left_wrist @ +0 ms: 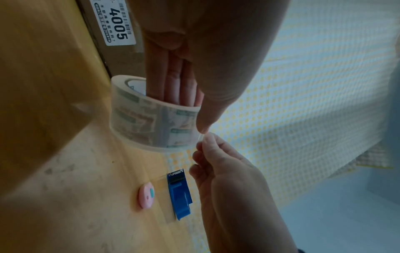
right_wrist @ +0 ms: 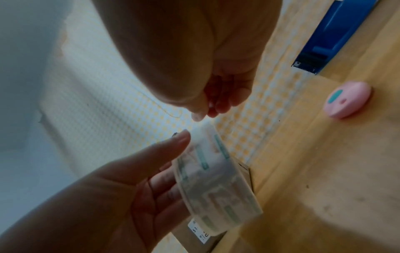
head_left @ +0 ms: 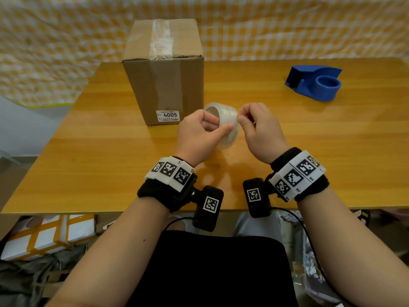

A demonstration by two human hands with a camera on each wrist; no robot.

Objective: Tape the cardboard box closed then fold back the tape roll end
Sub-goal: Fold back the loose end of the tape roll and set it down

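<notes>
The cardboard box stands upright at the back left of the wooden table, with clear tape over its top seam and a "4005" label low on its front. In front of it my left hand holds the clear tape roll above the table, with fingers inside the core and the thumb on the outside. My right hand pinches the loose tape end at the roll's right side, between thumb and fingertips. The roll also shows in the right wrist view.
A blue tape dispenser sits at the back right of the table. A small pink oval object lies beside it. A yellow checked cloth hangs behind the table. Boxes and bags lie on the floor below the near edge.
</notes>
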